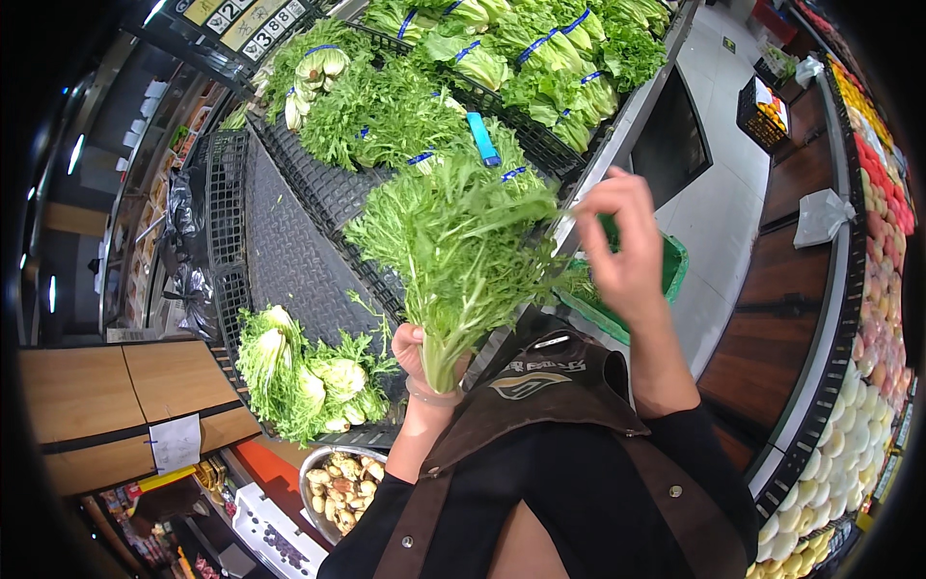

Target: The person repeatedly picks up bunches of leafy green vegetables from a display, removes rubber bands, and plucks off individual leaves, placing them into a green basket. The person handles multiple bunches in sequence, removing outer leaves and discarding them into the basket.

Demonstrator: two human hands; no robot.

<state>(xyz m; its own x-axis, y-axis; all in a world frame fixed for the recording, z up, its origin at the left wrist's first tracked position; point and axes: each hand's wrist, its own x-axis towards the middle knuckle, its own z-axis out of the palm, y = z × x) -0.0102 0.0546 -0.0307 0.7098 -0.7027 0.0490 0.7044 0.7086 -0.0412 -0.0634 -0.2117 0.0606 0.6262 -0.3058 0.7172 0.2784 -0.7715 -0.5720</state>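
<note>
My left hand is closed round the pale stems of a bunch of frilly leafy greens, whose leaves fan out away from me. My right hand is raised at the right of the leaves, thumb and index finger curved towards each other at a leaf tip; whether they pinch it cannot be told. Beyond the bunch, a blue-handled tool lies on more frilly greens with blue ties. Loose bunches of greens rest at the near left of the black display crates.
Banded lettuces fill a black crate at the far side. A green basket stands low behind my right hand. A metal bowl of brown root vegetables is at the near left. Fruit shelves line the right, across the aisle.
</note>
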